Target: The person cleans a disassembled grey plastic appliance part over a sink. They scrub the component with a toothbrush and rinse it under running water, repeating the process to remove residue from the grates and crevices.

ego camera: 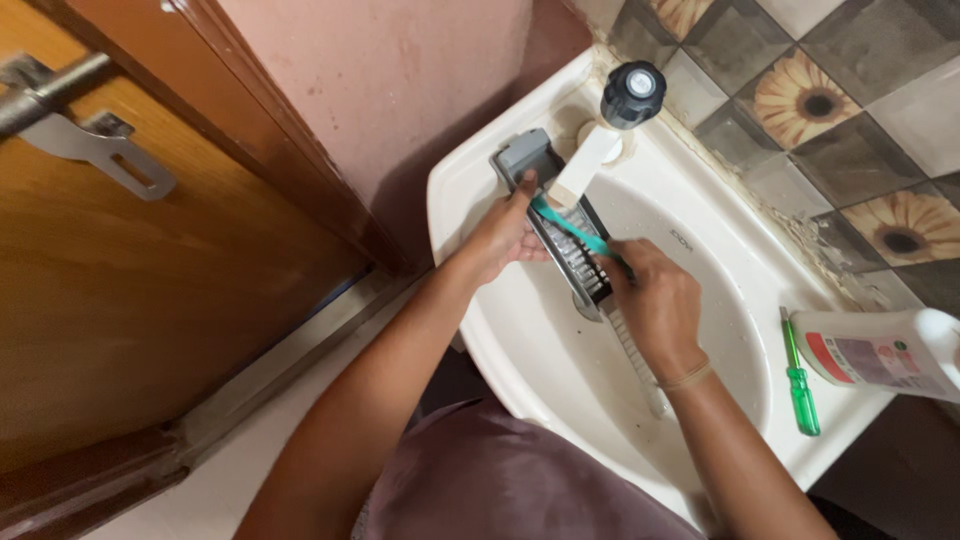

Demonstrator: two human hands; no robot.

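— What are the hands doing at the frame's centre?
— The right hand (655, 305) is gripping a teal toothbrush (570, 228); the left hand (503, 237) is clasping a grey slatted part (560, 225) over the white basin (470, 180).
— Farther right?
— A green screwdriver (799, 375) is lying beside a white bottle (885, 352).

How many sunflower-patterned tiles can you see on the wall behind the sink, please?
4. One sunflower tile sits at the top edge, cut off; one is right of the tap; one lies further right, above the white bottle; a sliver shows at the right edge. More may lie outside the frame.
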